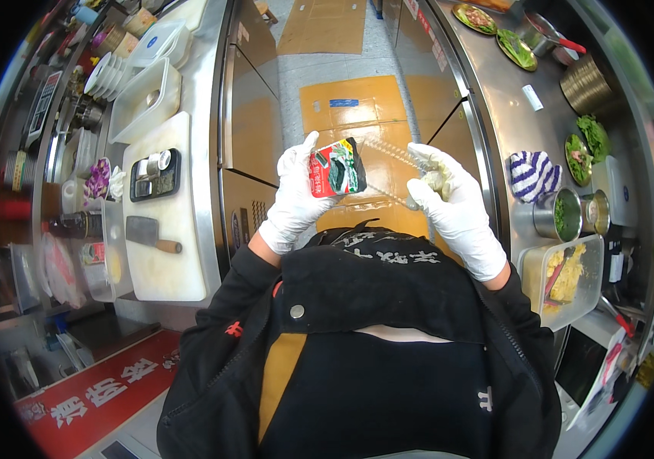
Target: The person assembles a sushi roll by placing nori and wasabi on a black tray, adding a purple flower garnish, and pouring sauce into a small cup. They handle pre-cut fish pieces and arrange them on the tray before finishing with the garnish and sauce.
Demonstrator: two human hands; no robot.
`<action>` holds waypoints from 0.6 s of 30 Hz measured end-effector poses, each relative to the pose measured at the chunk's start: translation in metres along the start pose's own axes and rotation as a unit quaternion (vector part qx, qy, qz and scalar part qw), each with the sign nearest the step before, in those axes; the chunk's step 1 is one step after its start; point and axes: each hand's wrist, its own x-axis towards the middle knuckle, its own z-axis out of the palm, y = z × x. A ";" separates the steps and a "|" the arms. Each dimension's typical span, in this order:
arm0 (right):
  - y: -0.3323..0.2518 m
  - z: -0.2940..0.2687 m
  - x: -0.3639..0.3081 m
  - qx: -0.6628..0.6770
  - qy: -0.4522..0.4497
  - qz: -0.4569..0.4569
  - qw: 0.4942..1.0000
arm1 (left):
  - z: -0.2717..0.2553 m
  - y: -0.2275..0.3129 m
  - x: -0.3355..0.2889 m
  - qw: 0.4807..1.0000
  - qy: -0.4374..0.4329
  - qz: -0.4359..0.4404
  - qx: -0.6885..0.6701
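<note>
In front of my chest, my left hand (296,183) grips a small red and green printed packet (331,170) with a dark edge on its right side. The thumb lies along its upper left corner. From beside the packet a clear plastic tray (392,153) with ribbed edges spans toward my right hand (457,203). My right fingers are closed on the tray's far end, where some crinkled clear plastic (435,182) shows. Both hands wear white gloves. What lies inside the packet is hidden.
Left counter: a white cutting board (162,271) with a cleaver (151,233) and a black tray (155,176), beside plastic tubs (147,99). Right counter: a striped cloth (533,176), metal pots (559,214), plates of greens (516,50) and a food tub (564,279). Cardboard (353,103) covers the floor.
</note>
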 end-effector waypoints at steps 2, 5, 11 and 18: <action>-0.001 0.003 -0.002 -0.054 -0.009 -0.017 0.998 | 0.001 0.001 0.002 0.999 -0.023 -0.016 -0.030; -0.005 0.013 0.002 -0.108 -0.005 -0.018 0.994 | 0.008 0.003 0.008 0.960 -0.008 -0.106 -0.259; -0.024 0.034 0.006 -0.168 0.034 0.001 0.985 | -0.007 -0.005 0.007 0.961 -0.026 -0.035 -0.274; -0.010 0.098 0.033 -0.062 0.157 -0.064 0.984 | -0.054 0.006 0.027 0.974 0.012 0.213 -0.078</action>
